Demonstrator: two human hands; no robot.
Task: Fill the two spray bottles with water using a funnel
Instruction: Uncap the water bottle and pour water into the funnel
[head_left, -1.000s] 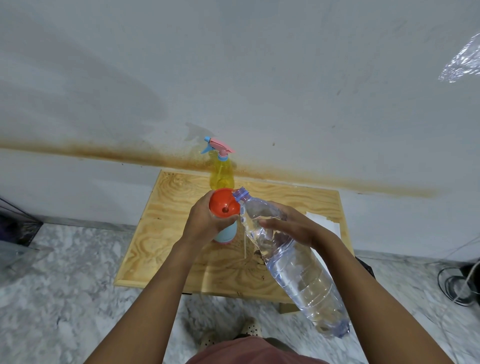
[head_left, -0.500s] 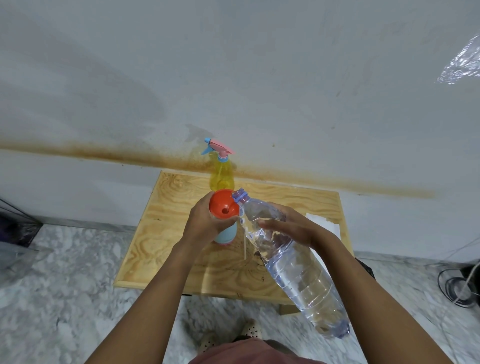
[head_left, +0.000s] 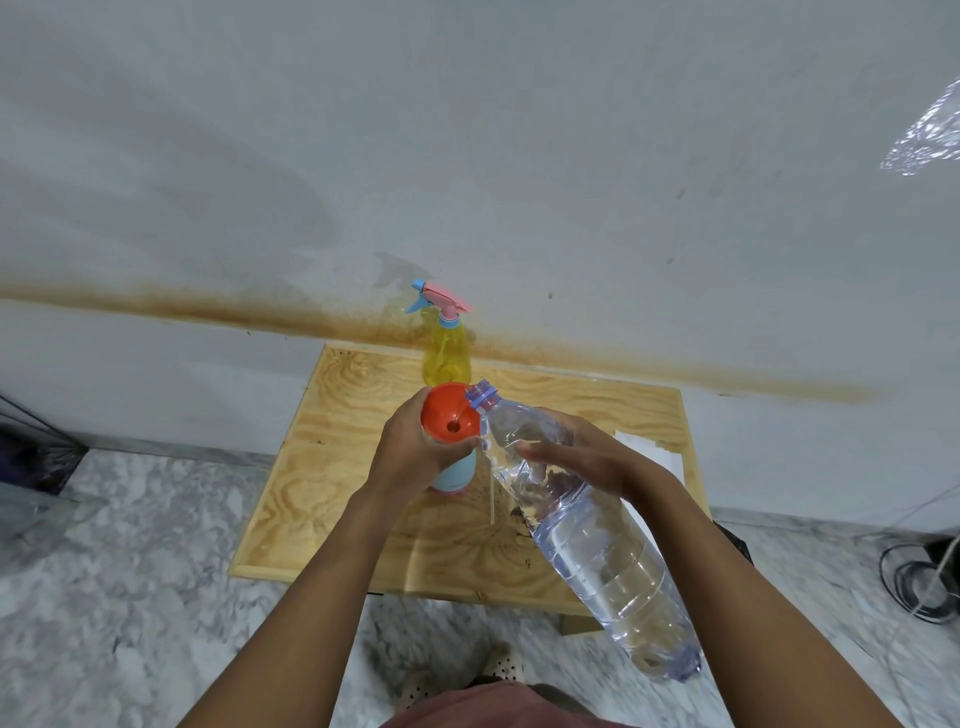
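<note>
The left hand (head_left: 415, 452) reaches in from the near side, fingers and thumb curled round the top of the light blue spray bottle (head_left: 456, 475) and the orange funnel (head_left: 448, 415) seated in it, near the middle of the wooden table (head_left: 311, 467). The right hand (head_left: 587, 460) comes from the near right, palm down, fingers wrapped over the shoulder of the clear water bottle (head_left: 597, 545), which slants with its open mouth at the funnel's right rim. The yellow spray bottle (head_left: 447, 356) stands upright at the table's far edge.
</note>
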